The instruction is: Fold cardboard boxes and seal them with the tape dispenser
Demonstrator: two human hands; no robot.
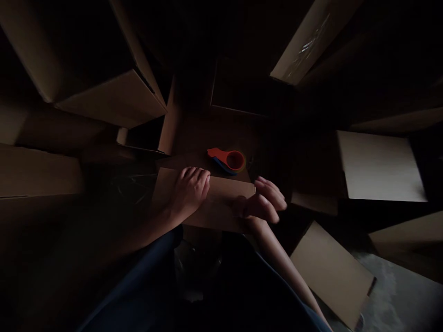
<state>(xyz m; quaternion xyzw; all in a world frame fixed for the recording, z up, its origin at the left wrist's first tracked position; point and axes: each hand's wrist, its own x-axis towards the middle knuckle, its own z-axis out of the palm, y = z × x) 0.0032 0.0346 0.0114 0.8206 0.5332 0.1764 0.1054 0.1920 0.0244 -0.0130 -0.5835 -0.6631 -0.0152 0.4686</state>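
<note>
A closed brown cardboard box [221, 189] lies across in front of my legs. My left hand [192, 189] rests on its top, with the fingers bent together over the far edge. At the box's right end is my right hand [263, 203], slightly blurred. Its fingers stretch out past the corner, apart from the thumb, which is near the top face. I see nothing held in it. Just beyond the box lies an orange and blue tape dispenser [226, 159] with a round opening, touched by neither hand.
Large cardboard boxes stand around in dim light: an open one [114, 99] at upper left, a pale one [380, 166] at right, and a tilted one [334, 272] at lower right. Grey floor [398, 290] shows beside that. Clear plastic film [133, 186] glints at left.
</note>
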